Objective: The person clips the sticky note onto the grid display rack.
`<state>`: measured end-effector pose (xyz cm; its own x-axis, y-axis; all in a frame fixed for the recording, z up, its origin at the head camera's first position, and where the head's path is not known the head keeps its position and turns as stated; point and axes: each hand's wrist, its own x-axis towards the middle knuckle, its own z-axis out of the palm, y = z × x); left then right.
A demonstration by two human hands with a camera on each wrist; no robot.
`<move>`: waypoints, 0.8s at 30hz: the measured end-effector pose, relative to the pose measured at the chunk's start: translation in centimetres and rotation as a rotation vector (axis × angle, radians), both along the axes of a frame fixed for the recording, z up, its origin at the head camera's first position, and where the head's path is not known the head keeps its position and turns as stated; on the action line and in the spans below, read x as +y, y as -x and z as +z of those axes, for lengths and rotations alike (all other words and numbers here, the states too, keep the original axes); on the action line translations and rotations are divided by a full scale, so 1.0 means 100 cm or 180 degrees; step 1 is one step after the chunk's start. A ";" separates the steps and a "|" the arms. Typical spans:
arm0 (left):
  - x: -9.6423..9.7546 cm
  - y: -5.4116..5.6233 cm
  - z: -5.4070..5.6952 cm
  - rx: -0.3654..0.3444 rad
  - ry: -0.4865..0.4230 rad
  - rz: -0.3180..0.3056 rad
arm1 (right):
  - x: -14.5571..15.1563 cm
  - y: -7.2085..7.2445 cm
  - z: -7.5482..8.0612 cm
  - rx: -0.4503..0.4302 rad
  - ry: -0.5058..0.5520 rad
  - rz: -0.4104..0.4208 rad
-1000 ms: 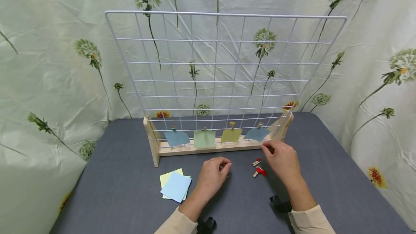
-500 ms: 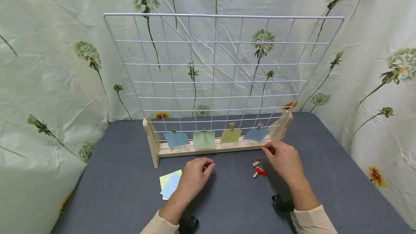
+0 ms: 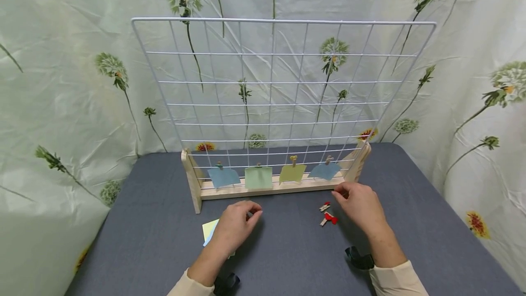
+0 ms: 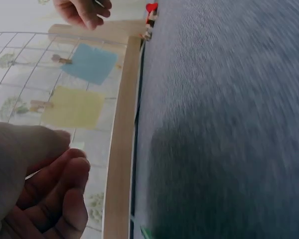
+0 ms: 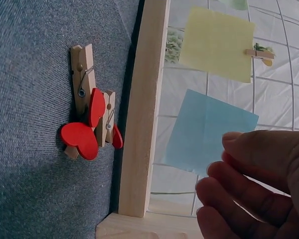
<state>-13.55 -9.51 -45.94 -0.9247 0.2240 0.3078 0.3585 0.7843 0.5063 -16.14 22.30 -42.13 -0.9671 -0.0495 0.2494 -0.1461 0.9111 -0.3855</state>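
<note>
My left hand (image 3: 236, 225) hovers over the paper notes (image 3: 208, 229) on the table and hides most of them. In the left wrist view its thumb and fingers are loosely bent, with nothing between them. My right hand (image 3: 362, 207) hangs before the wooden stand's right end, likewise loosely bent and bare. Beside it lie several clothespins (image 5: 83, 79) with red hearts (image 5: 79, 141). Along the low wires of the white grid (image 3: 271, 82) hang a blue note (image 3: 223, 177), a green note (image 3: 258, 179), a yellow note (image 3: 292, 173) and another blue note (image 3: 324, 171), each clipped.
A wooden base (image 3: 230, 192) with two end posts bears the tilted wire grid across the back of the dark table (image 3: 296, 259). Behind hangs a flower-printed curtain (image 3: 61, 104). Black wrist straps (image 3: 359, 258) sit below the hands.
My left hand has moved left from mid-table to above the loose paper notes, covering them. The right hand has stayed nearly still.
</note>
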 end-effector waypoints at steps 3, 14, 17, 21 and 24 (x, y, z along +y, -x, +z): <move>-0.009 -0.002 -0.002 -0.0002 0.0073 -0.0036 | 0.000 0.000 -0.001 -0.0076 -0.0040 0.0019; -0.047 -0.014 -0.013 0.0008 0.0269 0.0019 | 0.002 -0.001 -0.002 -0.0590 -0.0177 0.0162; -0.056 -0.015 -0.012 -0.0199 0.0256 0.0116 | 0.004 -0.001 -0.002 -0.0789 -0.0216 0.0174; -0.067 -0.016 -0.004 -0.0525 0.0235 0.0215 | 0.005 0.002 -0.004 -0.1045 -0.0263 0.0198; -0.076 -0.017 0.003 -0.0705 0.0248 0.0220 | 0.004 0.002 -0.008 -0.1099 -0.0263 0.0213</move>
